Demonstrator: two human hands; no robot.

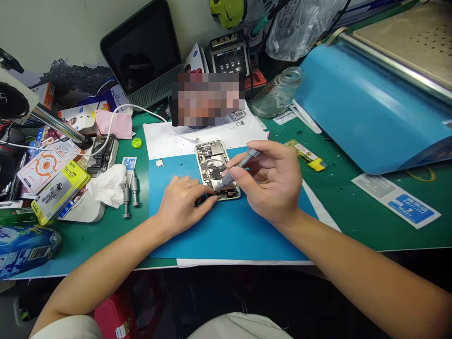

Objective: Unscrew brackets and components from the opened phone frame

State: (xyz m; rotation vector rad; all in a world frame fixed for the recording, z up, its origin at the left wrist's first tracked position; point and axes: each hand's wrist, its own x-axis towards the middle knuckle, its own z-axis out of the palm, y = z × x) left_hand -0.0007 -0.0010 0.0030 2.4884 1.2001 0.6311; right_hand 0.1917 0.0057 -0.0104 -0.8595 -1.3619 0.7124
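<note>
Two hands are at work in the head view. Centre frame, an opened phone (216, 165) lies mostly on a blue mat (226, 238). Right hand (273, 181): clamped on a screwdriver (227, 180), tip down at the phone's lower end. Left hand (183, 200): fingertips there; whether they grip anything cannot be told. Advisable: brace the frame, keep the driver square, press lightly. Left, yellow box (61, 190): "BATTERY". Upper centre, black station (229, 59): apparently "AIF…". Right, blue-and-white label (411, 207): illegible.

Phone-repair workshop, indicated by the opened phone (214, 149), screwdrivers (227, 179), blue mat (226, 240) and box (60, 192) marked "BATTERY" at a green bench (339, 205).
</note>
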